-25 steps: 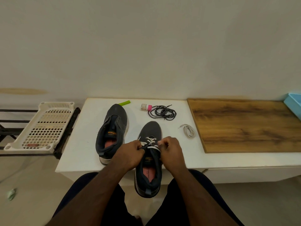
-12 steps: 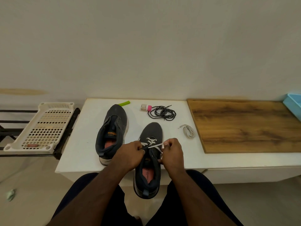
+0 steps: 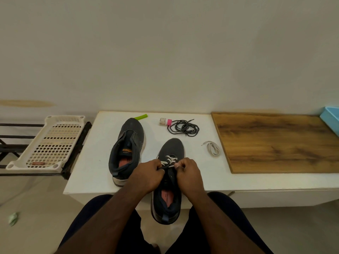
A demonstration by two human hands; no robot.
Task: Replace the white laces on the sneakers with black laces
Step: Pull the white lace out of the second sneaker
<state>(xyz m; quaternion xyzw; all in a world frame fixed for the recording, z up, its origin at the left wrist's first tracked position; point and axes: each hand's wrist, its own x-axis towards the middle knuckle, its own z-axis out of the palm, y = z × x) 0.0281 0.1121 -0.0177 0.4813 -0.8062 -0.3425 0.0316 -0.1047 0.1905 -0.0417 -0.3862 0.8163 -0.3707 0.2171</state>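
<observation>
**White lace coming out across the near sneaker's tongue**

White lace (image 3: 169, 160) is sitting just ahead of your knuckles, criss-crossed over the upper eyelets of the near sneaker (image 3: 167, 182). That shoe is lying with its long axis running from you toward the wall: toe pointing away, heel hanging over the near edge of the white table (image 3: 95, 162) between your knees.

You are working both hands at the same row. Your left hand (image 3: 146, 176) is pinching the dark eyelet edge on the left side of the tongue, fingers curled tight. Your right hand (image 3: 189, 174) is pinching a short run of lace between thumb and fingertip on the right side. The strand is stretching sideways between the two grips, across the shoe's axis, so you are likely pulling rightward and slightly up to free it, with the right hand doing the drawing and the left bracing.

Left of the near sneaker, the other sneaker (image 3: 126, 149) is lying parallel and appears already unlaced. Beyond the near sneaker's toe, the black laces (image 3: 184, 127) are waiting in a loose coil. To the toe's right, a removed white lace (image 3: 212, 148) is lying folded, closer to your right hand.
</observation>
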